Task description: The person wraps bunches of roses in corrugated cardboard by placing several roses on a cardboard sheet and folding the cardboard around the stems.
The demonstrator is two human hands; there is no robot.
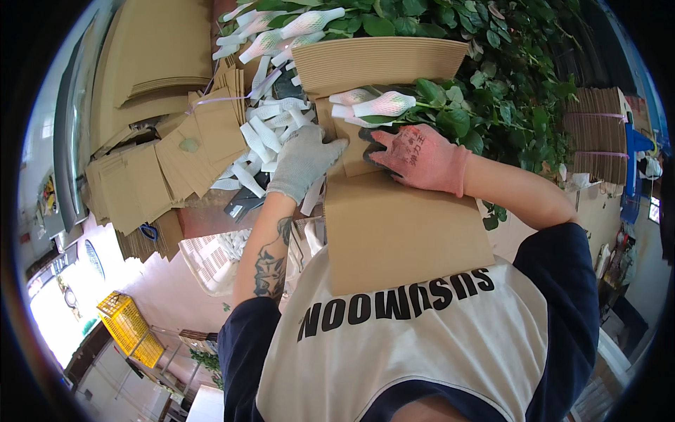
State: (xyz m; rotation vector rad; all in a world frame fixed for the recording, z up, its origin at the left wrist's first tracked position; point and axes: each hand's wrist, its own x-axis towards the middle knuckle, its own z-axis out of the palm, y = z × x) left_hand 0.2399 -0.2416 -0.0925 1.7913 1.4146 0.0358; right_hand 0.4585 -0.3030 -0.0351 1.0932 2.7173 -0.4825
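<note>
A large tan corrugated cardboard sheet [408, 232] rests against my front, its far part folded under my hands. My left hand [302, 163], in a pale grey glove, is at the cardboard's left edge with its thumb stretched toward the right. My right hand [420, 159], in a red glove with dark fingertips, lies over the cardboard, its fingers apart and pointing left. Just beyond its fingers lie flower buds in white foam net sleeves [384, 105], with leafy stems [450, 109] running right. Behind them stands a curved stack of cardboard [380, 63]. The undersides of both hands are hidden.
Loose white foam sleeves [260, 137] are piled to the left, beside stacked cardboard pieces [200, 151]. More sleeved flowers [295, 32] and dense foliage [520, 84] fill the far side. Strapped cardboard [598, 133] stands at right. A yellow crate [130, 329] is low at left.
</note>
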